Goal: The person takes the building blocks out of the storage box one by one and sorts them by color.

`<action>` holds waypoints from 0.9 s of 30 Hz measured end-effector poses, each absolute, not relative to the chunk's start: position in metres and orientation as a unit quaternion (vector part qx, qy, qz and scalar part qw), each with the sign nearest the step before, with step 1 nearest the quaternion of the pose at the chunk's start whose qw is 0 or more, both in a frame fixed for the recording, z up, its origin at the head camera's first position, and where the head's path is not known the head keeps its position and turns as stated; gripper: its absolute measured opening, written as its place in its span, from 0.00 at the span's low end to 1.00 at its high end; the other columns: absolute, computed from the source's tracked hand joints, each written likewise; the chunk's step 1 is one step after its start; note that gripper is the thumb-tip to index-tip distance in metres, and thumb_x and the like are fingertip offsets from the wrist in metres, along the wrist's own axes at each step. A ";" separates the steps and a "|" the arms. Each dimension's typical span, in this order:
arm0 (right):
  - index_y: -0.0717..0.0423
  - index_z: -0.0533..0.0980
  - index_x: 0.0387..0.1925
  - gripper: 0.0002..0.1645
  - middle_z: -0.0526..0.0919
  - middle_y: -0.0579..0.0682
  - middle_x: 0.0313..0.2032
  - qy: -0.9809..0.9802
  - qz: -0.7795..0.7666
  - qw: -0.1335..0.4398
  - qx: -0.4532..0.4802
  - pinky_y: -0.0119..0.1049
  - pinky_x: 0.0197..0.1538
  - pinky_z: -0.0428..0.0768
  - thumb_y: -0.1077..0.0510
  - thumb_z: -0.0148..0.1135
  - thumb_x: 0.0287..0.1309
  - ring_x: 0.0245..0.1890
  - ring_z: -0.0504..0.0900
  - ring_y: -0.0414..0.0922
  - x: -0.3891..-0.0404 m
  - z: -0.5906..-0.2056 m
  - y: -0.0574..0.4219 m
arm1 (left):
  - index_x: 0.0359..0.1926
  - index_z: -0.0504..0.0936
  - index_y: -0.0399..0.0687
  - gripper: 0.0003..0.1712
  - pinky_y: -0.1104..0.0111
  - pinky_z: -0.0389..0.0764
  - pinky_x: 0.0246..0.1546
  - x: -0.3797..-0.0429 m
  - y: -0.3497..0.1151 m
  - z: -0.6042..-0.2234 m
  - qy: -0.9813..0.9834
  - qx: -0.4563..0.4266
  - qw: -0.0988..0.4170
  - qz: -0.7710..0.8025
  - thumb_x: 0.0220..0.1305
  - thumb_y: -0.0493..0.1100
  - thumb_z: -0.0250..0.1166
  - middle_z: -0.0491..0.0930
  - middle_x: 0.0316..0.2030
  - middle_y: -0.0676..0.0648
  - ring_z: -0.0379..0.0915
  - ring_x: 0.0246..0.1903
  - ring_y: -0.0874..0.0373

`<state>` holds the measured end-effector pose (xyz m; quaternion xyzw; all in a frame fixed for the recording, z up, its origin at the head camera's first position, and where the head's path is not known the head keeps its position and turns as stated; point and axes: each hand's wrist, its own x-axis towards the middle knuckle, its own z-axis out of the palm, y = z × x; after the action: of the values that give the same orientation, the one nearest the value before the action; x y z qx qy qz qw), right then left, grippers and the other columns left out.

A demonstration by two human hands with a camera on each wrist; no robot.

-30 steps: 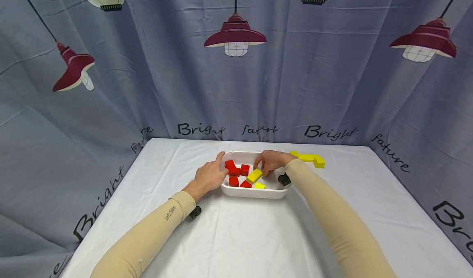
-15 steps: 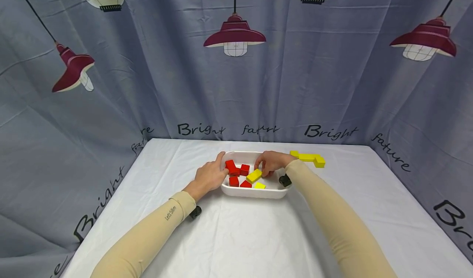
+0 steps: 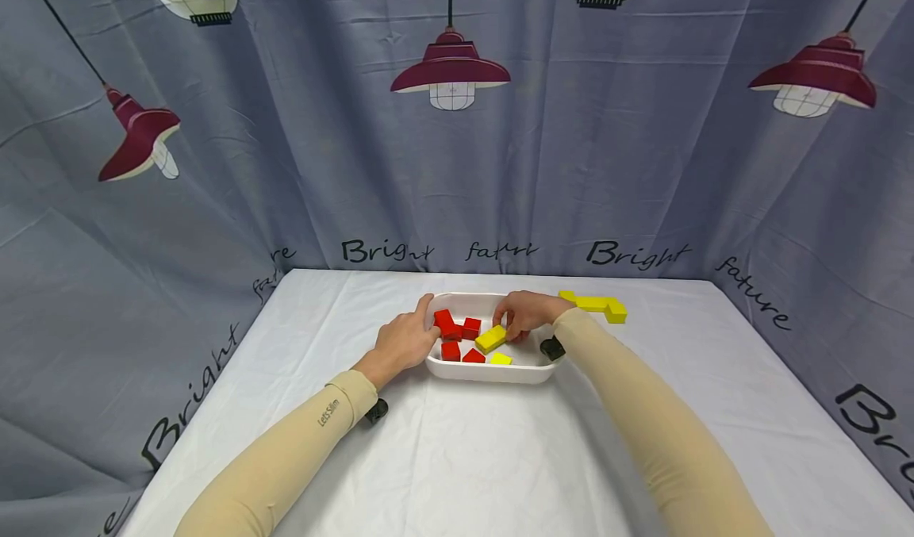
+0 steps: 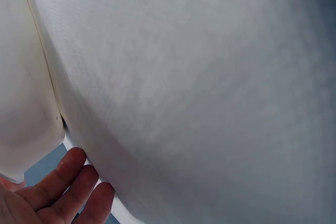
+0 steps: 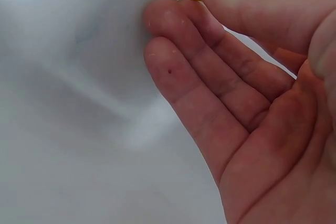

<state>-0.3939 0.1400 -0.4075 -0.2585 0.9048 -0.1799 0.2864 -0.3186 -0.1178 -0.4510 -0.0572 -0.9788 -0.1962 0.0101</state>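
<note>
A white plastic tub (image 3: 485,373) holds several red blocks (image 3: 451,351) and a couple of yellow ones. My left hand (image 3: 403,340) grips the tub's left end, its thumb at the rim. In the left wrist view, three fingers (image 4: 75,194) curve beside the tub's outer wall (image 4: 26,77). My right hand (image 3: 527,312) reaches inside the tub at the right and pinches a long yellow block (image 3: 491,339), which lies tilted among the others. The right wrist view shows the thumb on that block, the other fingers extended below it. A smaller yellow block (image 3: 501,358) lies near the front wall.
Behind my right wrist, yellow blocks (image 3: 596,304) stand in a joined row on the white-covered table (image 3: 485,458). A grey curtain (image 3: 457,180) printed with lamps hangs round the table. Black wrist cameras (image 3: 552,349) sit under both wrists.
Both hands and the blocks stay nearly where they were. The head view has shifted very slightly.
</note>
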 end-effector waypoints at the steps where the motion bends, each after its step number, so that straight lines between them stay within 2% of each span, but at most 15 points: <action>1: 0.53 0.81 0.49 0.15 0.82 0.51 0.36 0.905 -0.178 0.284 -0.260 0.35 0.40 0.83 0.64 0.68 0.59 0.30 0.81 0.45 -0.393 -0.407 0.141 | 0.78 0.52 0.58 0.39 0.54 0.81 0.40 -0.318 -0.117 -0.451 -0.979 -0.057 0.011 -0.196 0.68 0.55 0.50 0.83 0.51 0.42 0.81 0.45 0.50; 12: 0.53 0.81 0.52 0.17 0.84 0.52 0.35 0.911 -0.168 0.262 -0.270 0.33 0.40 0.83 0.65 0.67 0.61 0.30 0.83 0.45 -0.388 -0.384 0.151 | 0.78 0.52 0.58 0.39 0.53 0.80 0.40 -0.319 -0.117 -0.452 -0.978 -0.060 0.013 -0.198 0.68 0.55 0.50 0.83 0.52 0.42 0.80 0.45 0.49; 21: 0.56 0.81 0.53 0.18 0.85 0.54 0.36 0.912 -0.196 0.236 -0.274 0.37 0.40 0.84 0.67 0.65 0.61 0.34 0.86 0.54 -0.381 -0.368 0.162 | 0.78 0.52 0.58 0.39 0.52 0.81 0.40 -0.319 -0.118 -0.453 -0.979 -0.061 0.013 -0.195 0.69 0.54 0.51 0.83 0.52 0.41 0.81 0.46 0.48; 27: 0.57 0.80 0.55 0.20 0.87 0.58 0.38 0.913 -0.208 0.220 -0.272 0.35 0.41 0.84 0.66 0.65 0.62 0.35 0.86 0.54 -0.380 -0.360 0.175 | 0.78 0.52 0.58 0.39 0.53 0.80 0.40 -0.319 -0.119 -0.452 -0.979 -0.062 0.015 -0.196 0.69 0.55 0.51 0.83 0.51 0.42 0.80 0.45 0.49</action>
<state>-0.3803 0.1754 -0.3598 -0.2719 0.9134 -0.2083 0.2200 -0.3194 -0.1186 -0.4523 -0.0617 -0.9785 -0.1962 0.0149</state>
